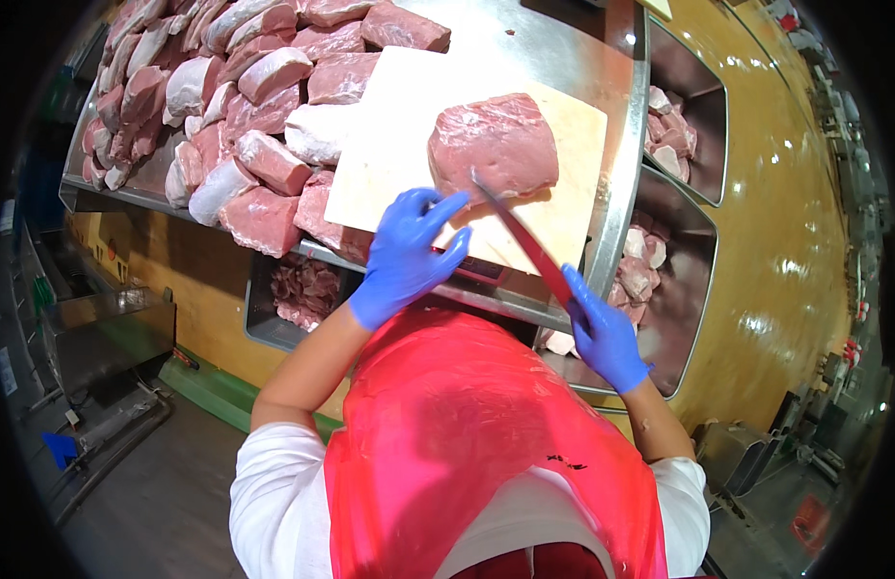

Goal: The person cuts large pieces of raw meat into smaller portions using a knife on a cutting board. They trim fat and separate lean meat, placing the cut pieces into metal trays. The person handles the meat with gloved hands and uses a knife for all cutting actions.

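Observation:
A large piece of raw meat (494,145) lies on a pale cutting board (573,207). My right hand (606,333), in a blue glove, is closed round the handle of a knife (529,243). The blade slants up and left, its tip over the meat's near side; whether it has entered the meat I cannot tell. My left hand (411,249), also gloved in blue, is held just left of the blade at the meat's near left corner. Its fingers are apart and nothing is in them. A fingertip comes close to the meat; contact is unclear.
Many meat pieces (264,159) are heaped on the steel table (616,125) at left. Metal bins holding cut meat stand right of the table, one near (693,309) and one farther (708,125). Another bin (259,309) sits below the table's front edge.

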`<state>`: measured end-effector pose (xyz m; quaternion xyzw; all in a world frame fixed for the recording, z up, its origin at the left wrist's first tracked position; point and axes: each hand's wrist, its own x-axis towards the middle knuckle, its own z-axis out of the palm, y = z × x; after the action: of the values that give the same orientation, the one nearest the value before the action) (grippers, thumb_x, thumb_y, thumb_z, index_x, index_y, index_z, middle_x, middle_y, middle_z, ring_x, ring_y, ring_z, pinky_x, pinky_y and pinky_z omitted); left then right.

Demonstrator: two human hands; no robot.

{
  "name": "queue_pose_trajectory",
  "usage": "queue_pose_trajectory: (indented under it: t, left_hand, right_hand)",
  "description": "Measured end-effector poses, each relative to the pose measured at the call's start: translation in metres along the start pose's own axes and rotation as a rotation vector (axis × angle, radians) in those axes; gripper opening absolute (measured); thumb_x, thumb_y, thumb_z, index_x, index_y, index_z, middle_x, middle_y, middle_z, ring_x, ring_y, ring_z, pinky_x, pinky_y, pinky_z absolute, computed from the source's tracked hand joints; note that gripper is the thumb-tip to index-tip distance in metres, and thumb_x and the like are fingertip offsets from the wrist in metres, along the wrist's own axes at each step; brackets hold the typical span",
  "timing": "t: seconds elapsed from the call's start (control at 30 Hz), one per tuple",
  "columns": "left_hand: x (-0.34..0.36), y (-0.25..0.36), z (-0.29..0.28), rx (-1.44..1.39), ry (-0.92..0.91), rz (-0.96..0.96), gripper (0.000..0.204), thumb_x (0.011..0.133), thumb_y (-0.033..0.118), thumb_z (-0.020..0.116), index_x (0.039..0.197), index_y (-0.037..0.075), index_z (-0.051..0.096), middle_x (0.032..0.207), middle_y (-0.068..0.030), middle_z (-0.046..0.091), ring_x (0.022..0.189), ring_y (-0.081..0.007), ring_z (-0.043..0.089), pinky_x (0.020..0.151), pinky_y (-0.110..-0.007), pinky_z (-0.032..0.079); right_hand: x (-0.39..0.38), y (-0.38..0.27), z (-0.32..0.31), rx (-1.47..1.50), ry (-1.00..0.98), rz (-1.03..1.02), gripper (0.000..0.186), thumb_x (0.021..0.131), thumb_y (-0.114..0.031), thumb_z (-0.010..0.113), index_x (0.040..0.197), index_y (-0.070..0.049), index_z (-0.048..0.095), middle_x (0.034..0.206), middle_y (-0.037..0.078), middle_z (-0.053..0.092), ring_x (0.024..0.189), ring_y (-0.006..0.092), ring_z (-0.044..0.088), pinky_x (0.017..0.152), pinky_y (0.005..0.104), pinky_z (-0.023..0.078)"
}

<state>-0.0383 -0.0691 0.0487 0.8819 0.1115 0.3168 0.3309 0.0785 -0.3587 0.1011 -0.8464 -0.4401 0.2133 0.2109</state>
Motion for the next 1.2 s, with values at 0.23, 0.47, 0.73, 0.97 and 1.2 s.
queue_pose_trajectory:
  t: [0.23, 0.47, 0.73, 0.97, 1.2]
  left_hand:
    - [0.012, -0.051, 0.004, -0.107, -0.132, -0.015, 0.012, 0.079, 0.004, 0.074, 0.087, 0.004, 0.065, 0.08, -0.0076, 0.061, 0.069, -0.0218, 0.061, 0.062, -0.034, 0.051]
    - [0.025, -0.078, 0.001, -0.304, -0.279, 0.058, 0.01, 0.08, 0.009, 0.073, 0.082, 0.006, 0.064, 0.074, -0.0085, 0.059, 0.066, -0.0261, 0.06, 0.061, -0.039, 0.05]
    - [0.045, -0.111, -0.016, -0.382, -0.251, 0.067, 0.009, 0.076, 0.001, 0.073, 0.079, 0.005, 0.065, 0.072, -0.0052, 0.06, 0.059, -0.0134, 0.057, 0.056, -0.028, 0.047]
    - [0.058, -0.126, -0.044, -0.388, -0.403, 0.065, 0.012, 0.074, 0.001, 0.07, 0.073, 0.004, 0.059, 0.068, -0.0051, 0.057, 0.056, -0.0131, 0.054, 0.055, -0.028, 0.045]
    - [0.074, -0.157, -0.044, -0.356, -0.371, 0.099, 0.016, 0.075, 0.002, 0.072, 0.07, 0.003, 0.056, 0.063, -0.0047, 0.053, 0.054, -0.0124, 0.052, 0.053, -0.029, 0.044]
  right_hand:
    - [0.035, -0.035, 0.051, 0.302, 0.28, 0.153, 0.064, 0.096, -0.008, 0.059, 0.156, -0.02, 0.039, 0.102, 0.024, 0.07, 0.078, 0.0423, 0.069, 0.069, 0.0491, 0.055]
    - [0.114, -0.088, 0.074, -0.003, 0.371, -0.044, 0.079, 0.087, -0.004, 0.062, 0.158, -0.023, 0.034, 0.092, 0.014, 0.063, 0.074, 0.0334, 0.065, 0.067, 0.0452, 0.054]
    - [0.002, -0.109, 0.079, -0.318, 0.055, 0.284, 0.09, 0.082, -0.001, 0.063, 0.16, -0.026, 0.028, 0.082, 0.012, 0.055, 0.06, 0.0314, 0.061, 0.054, 0.0453, 0.051]
    - [0.075, -0.15, 0.084, -0.171, 0.352, 0.096, 0.084, 0.082, -0.001, 0.062, 0.16, -0.015, 0.032, 0.095, 0.011, 0.064, 0.065, 0.0281, 0.063, 0.057, 0.0414, 0.053]
    - [0.108, -0.125, 0.101, -0.291, 0.244, 0.221, 0.086, 0.084, 0.002, 0.056, 0.16, -0.028, 0.029, 0.079, 0.014, 0.058, 0.054, 0.0321, 0.06, 0.05, 0.0459, 0.051]
